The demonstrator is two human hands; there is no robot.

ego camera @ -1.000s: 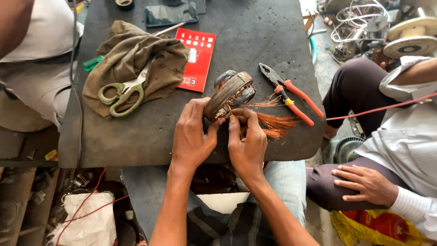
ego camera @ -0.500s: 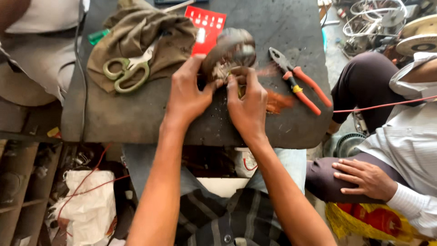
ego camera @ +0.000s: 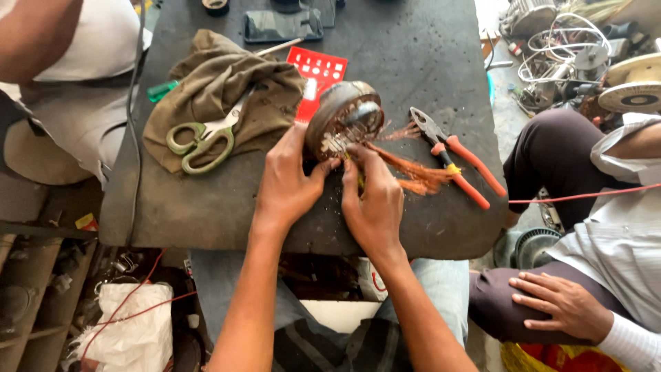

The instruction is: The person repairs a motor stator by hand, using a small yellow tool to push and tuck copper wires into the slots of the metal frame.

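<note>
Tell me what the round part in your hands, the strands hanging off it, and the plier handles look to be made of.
Round part: dull grey-brown metal, apparently a worn motor core, gripped by the left hand and right hand. Strands: thin bright orange wire, probably enamelled copper. Pliers: dark steel jaws, handles in smooth orange sleeves, likely plastic or rubber.

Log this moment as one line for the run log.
left hand: steadies motor stator | right hand: at copper wires | pliers: beside, on workbench
</note>
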